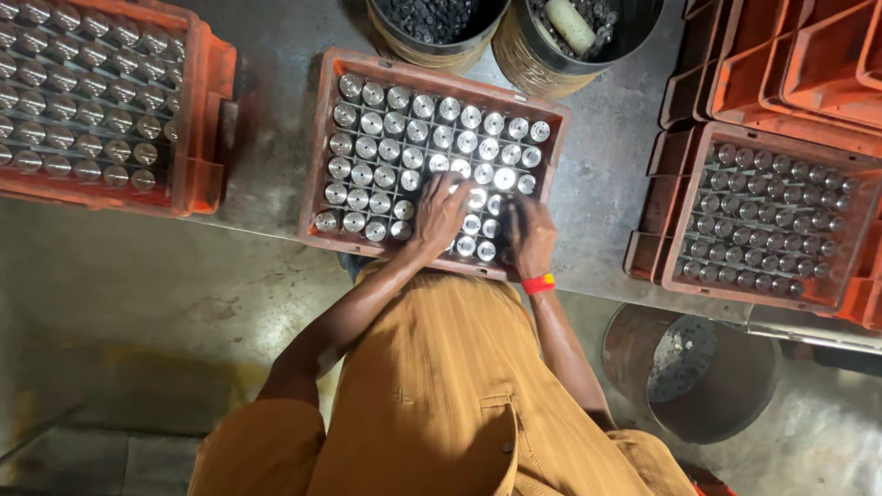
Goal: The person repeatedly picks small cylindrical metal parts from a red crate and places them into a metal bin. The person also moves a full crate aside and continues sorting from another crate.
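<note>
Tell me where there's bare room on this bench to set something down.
Bare grey bench top lies between the left orange crate and the middle orange crate of shiny metal cylinders, and again at before the right orange crate. The far edge, by two round bins, is crowded.

Middle crate (317, 147) between side crates (207, 110) (850, 230), buckets (432, 41) behind, hands (441, 213) on cylinders (386, 152).

Three orange crates of metal cylinders: upper left (197, 110), centre (317, 147), right (675, 211). Two dark buckets (432, 50) at the top, one pail (643, 367) lower right. Two hands (439, 216).
</note>
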A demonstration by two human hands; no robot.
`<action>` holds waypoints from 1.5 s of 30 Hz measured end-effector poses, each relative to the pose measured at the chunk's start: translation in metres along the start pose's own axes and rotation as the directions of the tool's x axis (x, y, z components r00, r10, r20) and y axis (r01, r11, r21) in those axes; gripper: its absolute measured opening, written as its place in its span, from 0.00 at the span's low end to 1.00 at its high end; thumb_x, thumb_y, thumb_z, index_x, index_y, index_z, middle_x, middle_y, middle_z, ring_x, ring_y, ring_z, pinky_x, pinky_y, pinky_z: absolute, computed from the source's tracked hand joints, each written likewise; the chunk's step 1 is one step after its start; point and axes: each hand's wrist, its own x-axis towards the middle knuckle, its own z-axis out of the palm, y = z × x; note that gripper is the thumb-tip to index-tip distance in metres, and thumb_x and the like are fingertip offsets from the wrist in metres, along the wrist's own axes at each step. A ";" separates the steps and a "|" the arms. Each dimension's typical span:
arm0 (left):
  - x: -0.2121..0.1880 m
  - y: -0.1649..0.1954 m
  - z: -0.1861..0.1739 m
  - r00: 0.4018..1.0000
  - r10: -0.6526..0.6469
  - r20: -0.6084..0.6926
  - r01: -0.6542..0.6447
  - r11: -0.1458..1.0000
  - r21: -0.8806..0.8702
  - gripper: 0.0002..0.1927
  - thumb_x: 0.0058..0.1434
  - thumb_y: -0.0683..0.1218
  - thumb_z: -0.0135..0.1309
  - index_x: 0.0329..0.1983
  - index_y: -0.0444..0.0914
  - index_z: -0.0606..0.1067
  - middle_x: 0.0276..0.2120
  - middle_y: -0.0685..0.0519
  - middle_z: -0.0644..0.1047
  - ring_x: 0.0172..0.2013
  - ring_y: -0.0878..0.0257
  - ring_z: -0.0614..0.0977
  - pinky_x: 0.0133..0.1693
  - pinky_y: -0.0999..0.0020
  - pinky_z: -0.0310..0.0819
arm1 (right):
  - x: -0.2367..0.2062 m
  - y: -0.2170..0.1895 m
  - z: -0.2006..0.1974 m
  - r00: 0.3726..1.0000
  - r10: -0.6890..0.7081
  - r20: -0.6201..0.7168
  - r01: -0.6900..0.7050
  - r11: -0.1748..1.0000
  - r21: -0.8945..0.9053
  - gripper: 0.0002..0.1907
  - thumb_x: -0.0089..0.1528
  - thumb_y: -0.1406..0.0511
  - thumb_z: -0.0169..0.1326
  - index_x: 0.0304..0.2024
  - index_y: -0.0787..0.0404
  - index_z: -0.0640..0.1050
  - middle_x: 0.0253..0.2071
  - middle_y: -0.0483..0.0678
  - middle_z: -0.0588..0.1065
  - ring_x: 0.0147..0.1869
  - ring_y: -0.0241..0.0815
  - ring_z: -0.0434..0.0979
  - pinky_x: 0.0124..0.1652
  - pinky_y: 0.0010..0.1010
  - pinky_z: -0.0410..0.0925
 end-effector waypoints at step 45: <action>-0.016 -0.031 0.006 0.967 0.094 0.238 -0.118 0.989 0.088 0.20 0.63 0.57 0.62 0.42 0.34 0.83 0.52 0.42 0.75 0.53 0.49 0.77 0.39 0.54 0.80 | -0.026 0.019 -0.028 0.977 0.004 0.211 -0.055 0.971 0.234 0.13 0.59 0.61 0.67 0.41 0.61 0.84 0.44 0.52 0.82 0.47 0.45 0.81 0.48 0.35 0.72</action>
